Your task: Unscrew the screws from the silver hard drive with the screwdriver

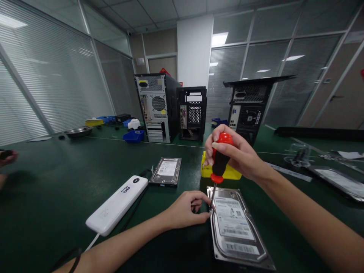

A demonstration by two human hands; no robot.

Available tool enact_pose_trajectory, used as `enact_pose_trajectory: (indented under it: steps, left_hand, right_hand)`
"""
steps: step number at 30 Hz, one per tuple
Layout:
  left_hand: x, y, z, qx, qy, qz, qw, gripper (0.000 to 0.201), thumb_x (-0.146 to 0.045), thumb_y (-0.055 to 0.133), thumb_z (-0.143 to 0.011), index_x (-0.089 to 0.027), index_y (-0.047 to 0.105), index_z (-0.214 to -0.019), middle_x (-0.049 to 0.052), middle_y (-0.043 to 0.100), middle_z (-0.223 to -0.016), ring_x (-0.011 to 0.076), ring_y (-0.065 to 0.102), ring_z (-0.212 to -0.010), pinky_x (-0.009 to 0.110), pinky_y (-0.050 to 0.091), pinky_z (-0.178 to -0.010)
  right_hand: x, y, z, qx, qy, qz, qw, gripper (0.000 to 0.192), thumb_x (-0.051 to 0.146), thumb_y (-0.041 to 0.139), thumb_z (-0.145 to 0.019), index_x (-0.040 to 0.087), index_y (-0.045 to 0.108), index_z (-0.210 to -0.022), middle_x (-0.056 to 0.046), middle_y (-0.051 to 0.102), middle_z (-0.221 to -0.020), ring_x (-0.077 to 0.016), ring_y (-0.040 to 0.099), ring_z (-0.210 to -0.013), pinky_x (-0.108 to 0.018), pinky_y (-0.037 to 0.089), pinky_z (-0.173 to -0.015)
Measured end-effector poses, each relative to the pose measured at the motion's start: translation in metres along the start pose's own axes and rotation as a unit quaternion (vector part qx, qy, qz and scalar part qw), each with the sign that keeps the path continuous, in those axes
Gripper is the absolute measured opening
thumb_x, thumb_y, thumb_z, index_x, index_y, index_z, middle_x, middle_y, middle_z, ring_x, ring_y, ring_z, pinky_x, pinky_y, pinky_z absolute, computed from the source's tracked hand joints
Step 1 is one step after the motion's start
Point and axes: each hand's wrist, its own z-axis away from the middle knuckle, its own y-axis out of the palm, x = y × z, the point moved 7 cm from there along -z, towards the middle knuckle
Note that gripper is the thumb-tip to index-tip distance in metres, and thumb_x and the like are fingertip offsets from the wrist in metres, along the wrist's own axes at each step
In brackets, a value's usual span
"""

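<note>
Glossy red-and-black plastic screwdriver handle [221, 159], shiny metal hard drive [237, 227] with paper label, matt green table [42, 197].

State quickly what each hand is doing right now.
Left hand: fingers curled, pinching the screwdriver shaft at the hard drive corner.
Right hand: closed on the screwdriver handle.

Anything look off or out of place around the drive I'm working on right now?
Nothing looks damaged or spilled. The hard drive lies flat on the green table; the right hand holds the screwdriver upright at its near-left corner, the left hand steadying the tip. A second drive and a white power bank lie apart to the left.
</note>
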Motion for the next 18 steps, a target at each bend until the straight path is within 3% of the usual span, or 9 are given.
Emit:
enact_pose_trajectory:
  steps: [3, 7, 12, 18]
  left_hand:
    - [0.002, -0.001, -0.001, -0.013, -0.013, 0.003, 1.0, 0.024, -0.024, 0.064, -0.075, -0.011, 0.065, -0.094, -0.007, 0.033, -0.062, 0.0077, 0.032, -0.057, 0.02, 0.025, -0.053]
    - [0.004, -0.002, -0.002, -0.032, -0.011, 0.006, 0.999, 0.02, -0.017, 0.061, -0.072, -0.011, 0.064, -0.091, -0.006, 0.037, -0.063, 0.0075, 0.033, -0.057, 0.02, 0.025, -0.052]
    - [0.007, -0.001, -0.002, -0.041, -0.006, 0.006, 0.999, 0.019, -0.018, 0.062, -0.072, -0.011, 0.065, -0.089, -0.007, 0.036, -0.061, 0.0073, 0.033, -0.055, 0.02, 0.024, -0.05]
    - [0.012, 0.0, -0.003, -0.039, -0.022, 0.019, 0.999, 0.019, -0.019, 0.06, -0.074, -0.01, 0.068, -0.089, -0.007, 0.035, -0.059, 0.007, 0.03, -0.054, 0.02, 0.022, -0.051]
  right_hand:
    - [-0.002, 0.004, 0.001, 0.008, 0.016, -0.021, 1.0, 0.011, 0.03, 0.054, -0.09, 0.021, 0.05, -0.094, 0.003, 0.055, -0.078, -0.0094, 0.058, -0.064, -0.027, 0.052, -0.064]
    - [-0.003, 0.007, 0.003, 0.028, 0.055, -0.026, 0.998, 0.024, 0.036, 0.043, -0.093, 0.021, 0.054, -0.108, -0.002, 0.054, -0.089, -0.0124, 0.058, -0.074, -0.029, 0.054, -0.069]
    - [-0.002, 0.003, 0.002, 0.004, 0.039, 0.022, 0.999, 0.016, 0.031, 0.055, -0.089, 0.019, 0.055, -0.101, 0.0, 0.056, -0.084, -0.0104, 0.06, -0.073, -0.025, 0.054, -0.068]
    - [-0.007, 0.007, -0.001, 0.004, 0.022, 0.004, 1.0, 0.022, 0.028, 0.062, -0.085, 0.022, 0.042, -0.093, 0.005, 0.058, -0.074, -0.0079, 0.059, -0.056, -0.022, 0.049, -0.054]
